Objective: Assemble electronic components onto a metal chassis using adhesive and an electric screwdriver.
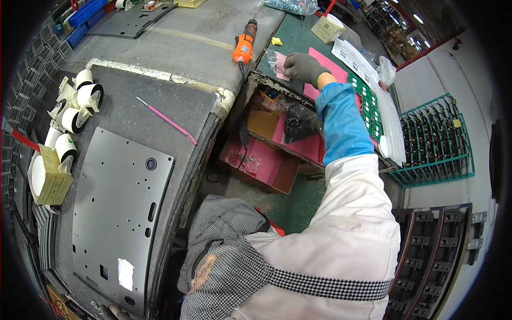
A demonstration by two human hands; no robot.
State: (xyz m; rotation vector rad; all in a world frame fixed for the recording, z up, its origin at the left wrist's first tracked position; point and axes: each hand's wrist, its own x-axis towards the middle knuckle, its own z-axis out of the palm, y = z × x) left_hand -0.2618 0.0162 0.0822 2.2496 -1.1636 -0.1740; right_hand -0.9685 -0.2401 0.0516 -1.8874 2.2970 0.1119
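Observation:
My right hand (305, 68), in a grey glove, reaches over the green bench at the upper right. Its fingers are curled down beside a small pink piece (281, 68) with clear plastic; what they hold, if anything, is hidden. Pink sheets (329, 63) lie under and behind the hand. At the bottom left, only part of my gloved left hand (114, 312) shows, by the lower edge of a large grey metal plate (114, 202). The frame's edge cuts that hand off, so its grip is unclear. The plate lies flat, with holes and slots.
A pink pen-like tool (168, 121) and white-black casters (88, 96) lie near the plate. An orange electric screwdriver (244, 48) rests on the grey table. Green circuit boards (368, 106) lie on the bench, above open drawers (266, 165). A green rack (434, 138) stands at right.

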